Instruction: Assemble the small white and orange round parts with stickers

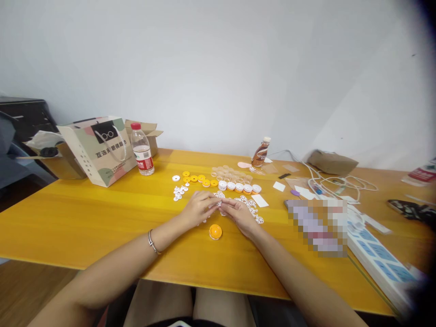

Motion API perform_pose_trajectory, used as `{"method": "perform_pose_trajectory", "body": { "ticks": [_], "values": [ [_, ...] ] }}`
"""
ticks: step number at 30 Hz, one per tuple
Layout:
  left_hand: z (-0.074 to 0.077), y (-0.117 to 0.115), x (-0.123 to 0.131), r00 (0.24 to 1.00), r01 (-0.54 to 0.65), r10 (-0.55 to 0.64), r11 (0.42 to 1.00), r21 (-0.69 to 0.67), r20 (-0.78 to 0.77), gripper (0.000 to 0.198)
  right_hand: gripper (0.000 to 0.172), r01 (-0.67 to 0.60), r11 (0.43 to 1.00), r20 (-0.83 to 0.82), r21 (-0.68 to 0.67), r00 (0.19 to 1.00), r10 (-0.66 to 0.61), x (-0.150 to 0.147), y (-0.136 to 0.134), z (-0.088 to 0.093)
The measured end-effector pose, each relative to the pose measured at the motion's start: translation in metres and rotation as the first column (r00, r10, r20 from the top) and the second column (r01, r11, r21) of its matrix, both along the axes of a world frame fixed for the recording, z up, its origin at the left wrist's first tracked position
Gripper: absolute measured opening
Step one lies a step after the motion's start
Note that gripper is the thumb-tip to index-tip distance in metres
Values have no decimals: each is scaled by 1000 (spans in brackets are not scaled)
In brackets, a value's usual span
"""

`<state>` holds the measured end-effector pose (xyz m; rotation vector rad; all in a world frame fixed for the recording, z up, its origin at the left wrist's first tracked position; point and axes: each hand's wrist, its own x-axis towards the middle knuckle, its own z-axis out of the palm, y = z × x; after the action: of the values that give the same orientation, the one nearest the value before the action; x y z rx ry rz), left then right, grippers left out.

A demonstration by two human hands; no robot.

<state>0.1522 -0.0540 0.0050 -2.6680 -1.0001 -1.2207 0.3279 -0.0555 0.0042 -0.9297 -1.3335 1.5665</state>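
Note:
My left hand [199, 207] and my right hand [240, 213] meet over the yellow table [85, 213], fingers pinched together on a small white disc-like part [220, 205] between their tips. More white perforated parts [252, 209] lie scattered under and beside my right hand. An orange round cap [215, 232] rests on the table just in front of both hands. Beyond them runs a row of orange rings [195, 178] and white-and-orange assembled caps [239, 186], with clear rings [229, 172] behind. A small cluster of white pieces [179, 192] lies to the left.
A paper gift bag [98, 150], a water bottle [142, 149] and a cardboard box [150, 134] stand at the back left. A brown drink bottle [260, 152] stands mid-back. White cables [335, 184], a power strip [378, 261] and a blurred object [318, 225] lie on the right.

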Motion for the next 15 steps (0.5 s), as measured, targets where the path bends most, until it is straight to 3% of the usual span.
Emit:
{"method": "perform_pose_trajectory", "body": {
  "ticks": [8,15],
  "values": [
    [-2,2,0,998,-35,41,994,107,-57,22,24,4,1000,-61,-23,998,-5,-2,-7,6],
    [0,-2,1,995,-50,55,997,60,-85,28,29,30,996,-85,-80,996,-37,0,-5,6]
  ]
}}
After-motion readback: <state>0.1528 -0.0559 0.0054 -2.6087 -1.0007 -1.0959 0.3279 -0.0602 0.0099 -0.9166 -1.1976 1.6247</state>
